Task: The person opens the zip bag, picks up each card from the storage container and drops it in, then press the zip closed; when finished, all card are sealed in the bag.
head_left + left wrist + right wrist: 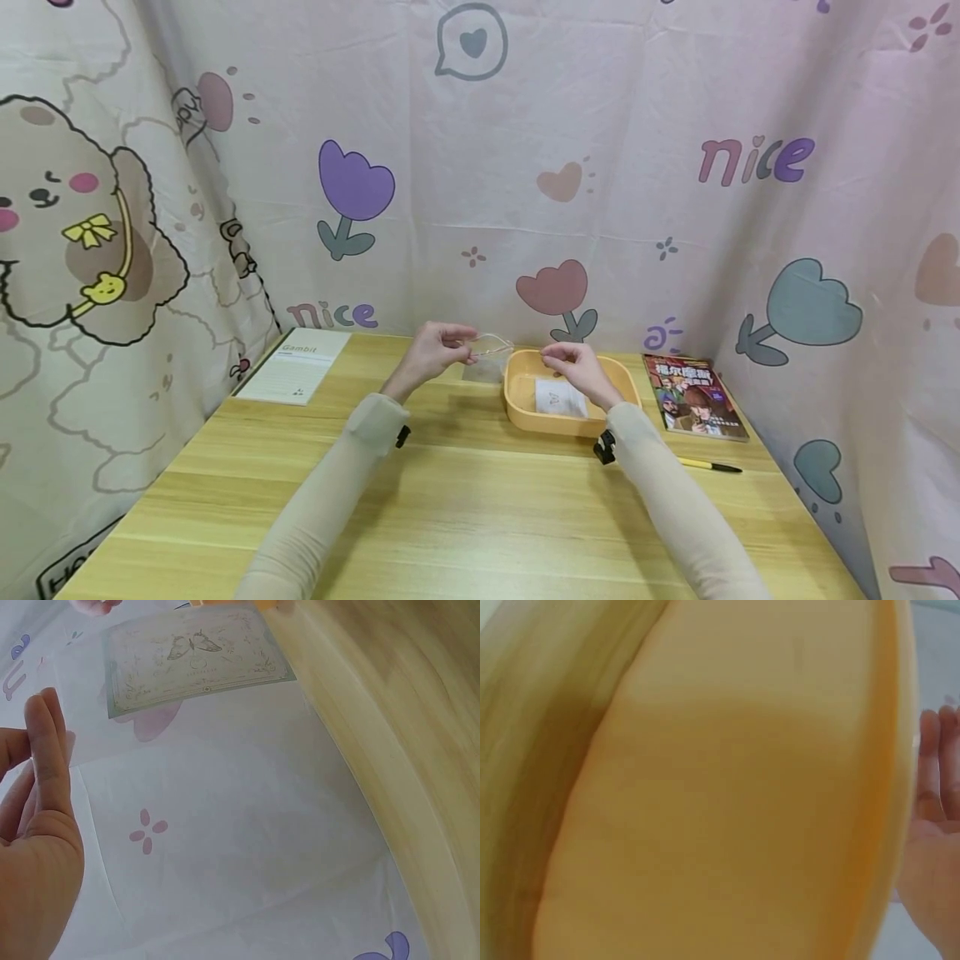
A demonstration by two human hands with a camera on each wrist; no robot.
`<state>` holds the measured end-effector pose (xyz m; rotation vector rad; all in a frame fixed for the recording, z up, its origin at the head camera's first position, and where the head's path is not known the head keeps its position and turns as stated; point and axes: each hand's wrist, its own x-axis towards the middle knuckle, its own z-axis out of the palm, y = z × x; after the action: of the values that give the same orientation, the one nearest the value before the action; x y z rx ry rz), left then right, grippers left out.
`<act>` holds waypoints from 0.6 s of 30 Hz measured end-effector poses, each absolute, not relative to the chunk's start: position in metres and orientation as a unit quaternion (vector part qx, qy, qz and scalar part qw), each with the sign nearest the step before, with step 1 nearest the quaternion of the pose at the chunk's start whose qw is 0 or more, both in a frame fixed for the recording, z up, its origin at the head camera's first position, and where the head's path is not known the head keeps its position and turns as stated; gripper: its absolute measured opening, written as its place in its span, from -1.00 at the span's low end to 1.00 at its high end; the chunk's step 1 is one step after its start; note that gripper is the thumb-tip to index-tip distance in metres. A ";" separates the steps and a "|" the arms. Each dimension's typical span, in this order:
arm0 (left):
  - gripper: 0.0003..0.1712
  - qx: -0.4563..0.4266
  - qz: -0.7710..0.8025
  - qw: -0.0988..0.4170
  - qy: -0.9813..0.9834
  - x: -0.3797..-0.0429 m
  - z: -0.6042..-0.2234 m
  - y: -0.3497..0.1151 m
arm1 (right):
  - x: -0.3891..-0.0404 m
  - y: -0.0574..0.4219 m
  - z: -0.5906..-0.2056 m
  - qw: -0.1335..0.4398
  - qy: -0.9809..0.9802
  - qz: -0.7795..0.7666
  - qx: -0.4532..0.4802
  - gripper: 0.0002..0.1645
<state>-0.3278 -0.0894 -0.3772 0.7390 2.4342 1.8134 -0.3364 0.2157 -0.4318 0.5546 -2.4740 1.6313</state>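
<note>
My left hand (pixel 438 350) pinches one end of a thin, shiny, wire-like loop (pixel 493 341) in the head view. The loop points right, toward my right hand (pixel 567 371), which hovers over the yellow tray (pixel 517 417) with fingers bent loosely and nothing visible between them. A white printed packet (pixel 561 398) lies inside the tray. Behind the loop, left of the tray, is a pale card (pixel 480 371). The left wrist view shows a butterfly print on this card (pixel 199 664), with my left hand (pixel 45 825) at the edge; the loop is hidden there.
A white sheet headed Gambit (pixel 288 367) lies at the table's back left. To the right are a colourful magazine (pixel 697 396) and a yellow pen (pixel 708 465) with a black end, partly behind my right sleeve. A printed curtain (pixel 465 167) hangs behind the table (pixel 480 517).
</note>
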 end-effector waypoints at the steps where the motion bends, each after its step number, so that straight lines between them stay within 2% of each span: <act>1: -0.58 0.237 0.580 0.009 0.779 -0.328 -0.377 -0.089 | -0.337 0.218 -0.433 0.056 -0.822 0.538 0.180 -0.74; 12: -0.62 0.241 0.580 0.001 0.778 -0.328 -0.381 -0.090 | -0.342 0.239 -0.450 -0.021 -0.865 0.478 0.150 -0.62; 18: -0.61 0.241 0.579 -0.001 0.779 -0.327 -0.378 -0.090 | -0.345 0.247 -0.456 -0.027 -0.891 0.427 0.151 -0.57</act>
<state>-0.3271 -0.0902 -0.3784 0.7570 2.4501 1.8196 -0.3450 0.2471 -0.4560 0.4832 -2.8501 1.3642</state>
